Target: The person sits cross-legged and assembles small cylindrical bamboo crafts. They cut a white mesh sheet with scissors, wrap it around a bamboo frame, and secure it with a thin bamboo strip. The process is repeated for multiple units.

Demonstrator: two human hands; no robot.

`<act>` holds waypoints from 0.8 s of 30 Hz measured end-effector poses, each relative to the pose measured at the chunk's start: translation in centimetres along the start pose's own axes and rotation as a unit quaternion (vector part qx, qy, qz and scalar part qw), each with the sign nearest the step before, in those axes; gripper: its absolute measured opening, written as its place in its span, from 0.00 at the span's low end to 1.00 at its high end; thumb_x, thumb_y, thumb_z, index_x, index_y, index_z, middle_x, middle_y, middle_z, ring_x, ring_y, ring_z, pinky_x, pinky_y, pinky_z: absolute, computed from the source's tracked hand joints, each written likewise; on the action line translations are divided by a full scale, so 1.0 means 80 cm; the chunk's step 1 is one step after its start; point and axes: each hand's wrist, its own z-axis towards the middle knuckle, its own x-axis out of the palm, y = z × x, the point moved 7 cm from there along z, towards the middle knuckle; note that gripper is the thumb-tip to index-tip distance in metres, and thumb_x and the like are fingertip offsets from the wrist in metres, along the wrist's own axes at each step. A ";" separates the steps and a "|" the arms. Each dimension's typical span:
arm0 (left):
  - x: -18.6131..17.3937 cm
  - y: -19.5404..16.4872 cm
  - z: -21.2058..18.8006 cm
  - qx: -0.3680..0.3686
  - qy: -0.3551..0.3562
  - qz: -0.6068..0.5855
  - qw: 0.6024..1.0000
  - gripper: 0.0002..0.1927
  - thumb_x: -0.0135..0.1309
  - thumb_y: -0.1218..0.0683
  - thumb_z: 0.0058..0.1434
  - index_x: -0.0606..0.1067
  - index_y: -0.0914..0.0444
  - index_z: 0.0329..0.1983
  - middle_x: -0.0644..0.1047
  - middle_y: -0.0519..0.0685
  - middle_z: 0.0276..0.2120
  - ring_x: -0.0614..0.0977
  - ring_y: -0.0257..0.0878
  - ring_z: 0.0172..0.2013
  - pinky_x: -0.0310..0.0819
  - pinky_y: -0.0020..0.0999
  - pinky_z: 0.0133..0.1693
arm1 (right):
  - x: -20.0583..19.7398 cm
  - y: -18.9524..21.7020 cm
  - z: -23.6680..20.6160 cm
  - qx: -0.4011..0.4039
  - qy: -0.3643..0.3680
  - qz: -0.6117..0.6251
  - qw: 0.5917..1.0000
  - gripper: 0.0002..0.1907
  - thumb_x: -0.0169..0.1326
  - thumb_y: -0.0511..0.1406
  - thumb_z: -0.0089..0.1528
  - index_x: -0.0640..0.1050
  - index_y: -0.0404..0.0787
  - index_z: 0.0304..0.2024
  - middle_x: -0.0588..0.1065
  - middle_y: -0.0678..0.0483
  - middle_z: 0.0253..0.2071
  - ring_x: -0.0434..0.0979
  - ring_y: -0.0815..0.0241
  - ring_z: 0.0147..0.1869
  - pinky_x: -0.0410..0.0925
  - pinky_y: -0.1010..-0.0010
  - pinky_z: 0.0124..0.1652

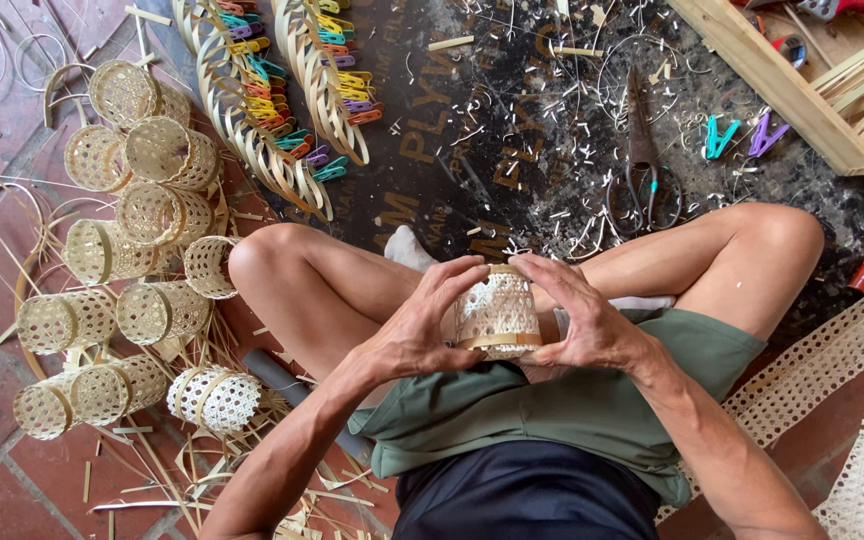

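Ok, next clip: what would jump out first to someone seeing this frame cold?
Dead centre, the left hand and right hand clasp a small woven cylinder basket over the person's crossed legs. To the left, a heap of finished woven baskets lies on the brick floor. Above, bent bamboo strips held by coloured clips fan out, with scissors on the dark, shaving-strewn board.

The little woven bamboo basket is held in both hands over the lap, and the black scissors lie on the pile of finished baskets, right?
Not quite. The black scissors lie on the dark board beyond the knees, not on the pile of finished baskets. The head view shows it. Both hands, left and right, do hold the little woven bamboo basket.
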 end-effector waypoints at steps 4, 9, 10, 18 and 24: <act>-0.012 -0.031 -0.007 0.065 -0.030 0.027 0.997 0.57 0.76 0.50 0.46 0.56 0.60 0.76 0.59 0.60 0.73 0.61 0.56 0.73 0.61 0.50 0.71 | -0.024 0.041 0.011 -0.051 -0.033 0.002 0.998 0.61 0.75 0.40 0.38 0.61 0.35 0.70 0.63 0.43 0.69 0.62 0.43 0.73 0.57 0.53 0.69; -0.053 -0.051 0.009 0.054 -0.014 -0.238 0.970 0.62 0.74 0.42 0.54 0.47 0.60 0.82 0.66 0.56 0.73 0.67 0.50 0.73 0.62 0.47 0.73 | -0.065 0.084 0.027 -0.134 -0.033 -0.043 0.990 0.57 0.74 0.40 0.42 0.60 0.36 0.70 0.64 0.42 0.67 0.65 0.42 0.70 0.60 0.53 0.67; -0.058 -0.051 0.019 0.040 0.004 -0.247 0.968 0.57 0.71 0.43 0.57 0.51 0.61 0.81 0.69 0.56 0.70 0.70 0.48 0.71 0.65 0.46 0.72 | -0.072 0.090 0.030 -0.148 -0.027 -0.048 0.987 0.56 0.73 0.39 0.43 0.60 0.36 0.70 0.64 0.42 0.66 0.65 0.42 0.70 0.60 0.53 0.67; -0.075 -0.083 0.059 -0.069 0.160 -0.132 0.976 0.22 0.64 0.49 0.60 0.80 0.66 0.54 0.85 0.49 0.38 0.83 0.33 0.40 0.80 0.33 0.42 | -0.090 0.125 0.032 -0.186 -0.017 -0.093 0.978 0.52 0.71 0.38 0.47 0.59 0.34 0.69 0.66 0.40 0.65 0.67 0.39 0.69 0.61 0.49 0.67; -0.058 -0.100 0.069 -0.092 0.141 -0.161 0.973 0.14 0.65 0.53 0.60 0.82 0.68 0.43 0.82 0.48 0.29 0.78 0.30 0.32 0.75 0.31 0.35 | -0.090 0.131 0.026 -0.209 -0.025 -0.154 0.966 0.51 0.69 0.44 0.52 0.58 0.36 0.70 0.67 0.41 0.65 0.68 0.40 0.68 0.61 0.48 0.66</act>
